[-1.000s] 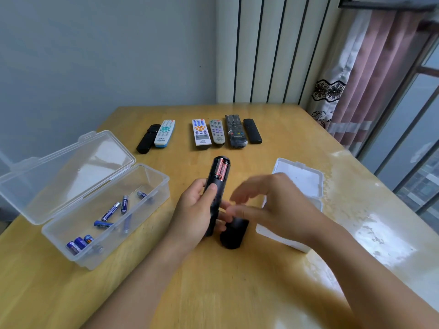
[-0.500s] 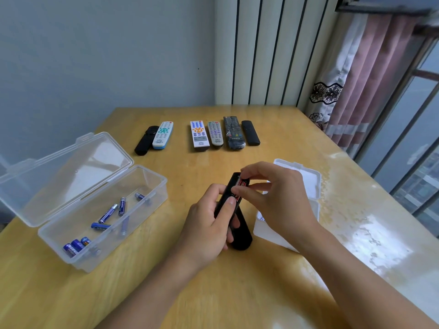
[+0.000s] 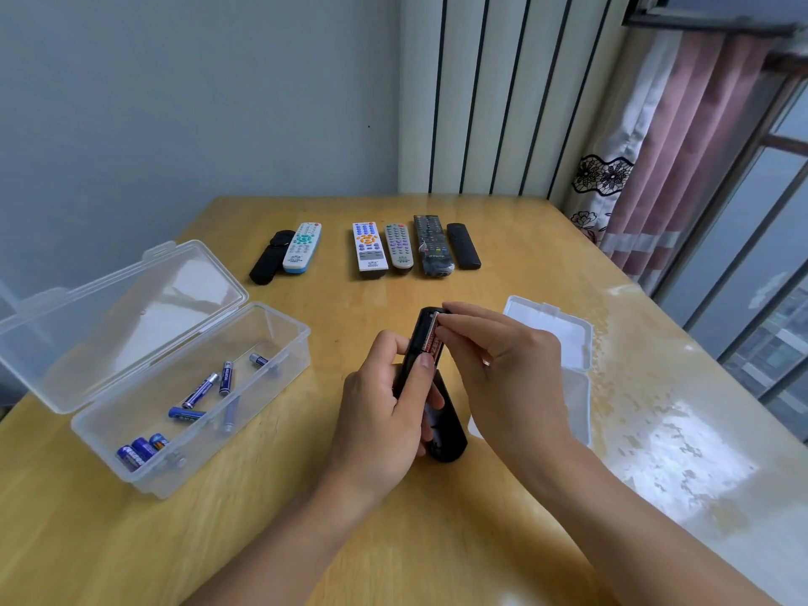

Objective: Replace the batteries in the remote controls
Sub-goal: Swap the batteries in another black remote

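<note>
Left hand (image 3: 384, 413) grips the black remote (image 3: 419, 347) (back open); right hand (image 3: 503, 369) apparently pinches a red battery (image 3: 433, 338).

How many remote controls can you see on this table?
7. Six lie in a row at the far side: black, white-blue, white, grey, wrapped black, slim black. The left hand holds the seventh.
</note>
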The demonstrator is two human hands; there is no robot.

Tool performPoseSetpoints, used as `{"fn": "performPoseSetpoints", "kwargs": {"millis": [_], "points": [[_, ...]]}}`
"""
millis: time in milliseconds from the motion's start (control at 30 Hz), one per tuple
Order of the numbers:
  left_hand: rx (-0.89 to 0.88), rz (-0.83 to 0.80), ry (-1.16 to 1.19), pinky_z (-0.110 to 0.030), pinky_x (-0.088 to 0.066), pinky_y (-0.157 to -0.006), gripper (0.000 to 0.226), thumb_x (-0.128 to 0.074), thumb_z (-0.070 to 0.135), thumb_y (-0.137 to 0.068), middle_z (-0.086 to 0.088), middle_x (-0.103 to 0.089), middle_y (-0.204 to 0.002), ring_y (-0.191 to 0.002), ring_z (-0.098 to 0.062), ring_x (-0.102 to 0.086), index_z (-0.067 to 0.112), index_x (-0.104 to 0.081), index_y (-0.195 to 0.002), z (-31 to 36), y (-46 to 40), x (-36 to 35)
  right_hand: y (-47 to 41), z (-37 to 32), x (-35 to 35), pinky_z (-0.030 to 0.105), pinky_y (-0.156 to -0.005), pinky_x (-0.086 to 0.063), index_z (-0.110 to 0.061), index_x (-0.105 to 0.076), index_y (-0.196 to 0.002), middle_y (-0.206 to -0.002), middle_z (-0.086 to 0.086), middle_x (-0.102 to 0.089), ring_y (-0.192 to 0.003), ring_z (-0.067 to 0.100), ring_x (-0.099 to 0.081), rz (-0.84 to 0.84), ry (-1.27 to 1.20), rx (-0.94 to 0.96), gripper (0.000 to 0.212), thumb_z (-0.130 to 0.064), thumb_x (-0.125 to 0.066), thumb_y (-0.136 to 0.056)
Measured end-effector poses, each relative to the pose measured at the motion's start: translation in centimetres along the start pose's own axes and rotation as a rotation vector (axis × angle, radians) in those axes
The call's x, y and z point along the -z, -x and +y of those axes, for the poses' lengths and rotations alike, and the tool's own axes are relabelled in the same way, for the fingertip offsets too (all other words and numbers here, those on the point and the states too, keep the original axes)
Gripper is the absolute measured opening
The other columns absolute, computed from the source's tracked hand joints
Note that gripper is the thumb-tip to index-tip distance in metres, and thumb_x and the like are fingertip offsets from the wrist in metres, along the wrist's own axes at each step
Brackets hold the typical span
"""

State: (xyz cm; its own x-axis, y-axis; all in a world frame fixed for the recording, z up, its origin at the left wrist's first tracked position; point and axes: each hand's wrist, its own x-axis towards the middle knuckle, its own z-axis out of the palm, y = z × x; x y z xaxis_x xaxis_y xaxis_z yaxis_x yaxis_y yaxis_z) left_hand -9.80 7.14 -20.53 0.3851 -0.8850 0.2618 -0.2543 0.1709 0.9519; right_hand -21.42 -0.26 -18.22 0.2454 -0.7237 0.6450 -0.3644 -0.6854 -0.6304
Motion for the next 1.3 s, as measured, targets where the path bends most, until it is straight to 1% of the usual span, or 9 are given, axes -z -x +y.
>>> {"fn": "performPoseSetpoints", "kwargs": {"millis": [167,333,433,533,633,767,867,1033,1300], "points": [[-0.025,-0.026,-0.002,-0.032,-0.048,-0.039,0.009,-0.052,0.025,-0.105,-0.004,-0.069,-0.069,-0.047,-0.020,-0.060,0.021,-0.053,-0.097,0.0,-0.1,0.3,0.0,-0.3,0.0,0.026,-0.086,-0.058,-0.021,-0.082,-0.098,-0.108,-0.011,-0.076,-0.096,-0.003,-0.070,-0.014,-0.171,-0.142,0.019,-0.007,-0.074,-0.089],[-0.014,-0.070,0.042,-0.031,-0.047,-0.041,0.008,-0.052,0.028,-0.105,-0.006,-0.070,-0.073,-0.048,-0.019,-0.059,0.025,-0.053,-0.098,-0.2,-0.3,0.4,-0.4,-0.3,0.5,0.021,-0.089,-0.055,-0.018,-0.082,-0.097,-0.106,-0.011,-0.076,-0.099,-0.002,-0.070,-0.057,-0.308,-0.206,0.017,-0.006,-0.074,-0.088],[0.016,-0.109,0.106,-0.029,-0.049,-0.045,0.010,-0.061,0.021,-0.101,-0.006,-0.070,-0.075,-0.051,-0.019,-0.060,0.028,-0.053,-0.101,-0.3,-0.5,0.3,-0.6,-0.4,0.3,0.012,-0.085,-0.051,-0.019,-0.081,-0.100,-0.109,-0.011,-0.075,-0.101,-0.005,-0.068,-0.053,-0.259,-0.172,0.020,-0.004,-0.072,-0.090],[0.006,-0.116,0.086,-0.027,-0.049,-0.046,0.019,-0.065,0.017,-0.097,-0.004,-0.070,-0.076,-0.051,-0.017,-0.060,0.029,-0.054,-0.106,-0.5,-0.5,0.3,-0.5,-0.5,0.0,0.016,-0.088,-0.053,-0.020,-0.081,-0.102,-0.111,-0.013,-0.074,-0.102,-0.007,-0.067,-0.030,-0.192,-0.134,0.021,-0.006,-0.070,-0.092],[-0.025,-0.083,0.057,-0.029,-0.049,-0.045,0.018,-0.065,0.017,-0.098,-0.004,-0.070,-0.076,-0.052,-0.018,-0.061,0.027,-0.054,-0.106,-0.7,-0.4,0.2,0.0,-0.7,-0.3,0.010,-0.086,-0.050,-0.020,-0.080,-0.104,-0.112,-0.025,-0.067,-0.100,-0.017,-0.062,-0.009,-0.100,-0.053,0.021,-0.008,-0.066,-0.095],[-0.110,-0.022,-0.056,-0.043,-0.052,-0.046,0.017,-0.064,0.018,-0.098,-0.005,-0.067,-0.073,-0.053,-0.022,-0.062,0.026,-0.053,-0.107,-0.7,-0.4,0.3,-0.2,-1.1,-0.6,0.021,-0.090,-0.055,-0.021,-0.080,-0.102,-0.109,-0.016,-0.073,-0.102,-0.005,-0.067,0.035,-0.156,-0.078,0.020,-0.007,-0.068,-0.094],[-0.140,-0.022,-0.067,-0.043,-0.052,-0.045,0.013,-0.061,0.016,-0.099,-0.004,-0.067,-0.071,-0.051,-0.020,-0.061,0.024,-0.053,-0.106,-0.6,-0.4,0.5,-0.4,-1.2,-0.7,0.022,-0.086,-0.055,-0.021,-0.079,-0.097,-0.102,-0.013,-0.075,-0.098,-0.001,-0.069,0.055,-0.180,-0.075,0.019,-0.006,-0.068,-0.093],[-0.095,-0.063,-0.057,-0.028,-0.046,-0.038,0.007,-0.060,0.017,-0.101,-0.001,-0.068,-0.071,-0.045,-0.016,-0.059,0.022,-0.055,-0.104,-0.5,-0.6,0.6,-0.7,-0.8,-0.4,0.019,-0.075,-0.057,-0.019,-0.073,-0.094,-0.092,-0.013,-0.072,-0.093,0.001,-0.068,-0.032,-0.133,-0.063,0.009,-0.012,-0.067,-0.094],[-0.040,-0.103,-0.068,-0.031,-0.046,-0.035,0.014,-0.049,0.032,-0.106,-0.004,-0.066,-0.064,-0.040,-0.020,-0.057,0.023,-0.054,-0.096,-0.4,-0.3,0.6,-1.3,-0.1,0.3,0.018,-0.067,-0.053,-0.021,-0.066,-0.086,-0.087,-0.011,-0.071,-0.092,0.001,-0.070,-0.198,-0.140,-0.122,0.009,-0.018,-0.070,-0.093]]}}
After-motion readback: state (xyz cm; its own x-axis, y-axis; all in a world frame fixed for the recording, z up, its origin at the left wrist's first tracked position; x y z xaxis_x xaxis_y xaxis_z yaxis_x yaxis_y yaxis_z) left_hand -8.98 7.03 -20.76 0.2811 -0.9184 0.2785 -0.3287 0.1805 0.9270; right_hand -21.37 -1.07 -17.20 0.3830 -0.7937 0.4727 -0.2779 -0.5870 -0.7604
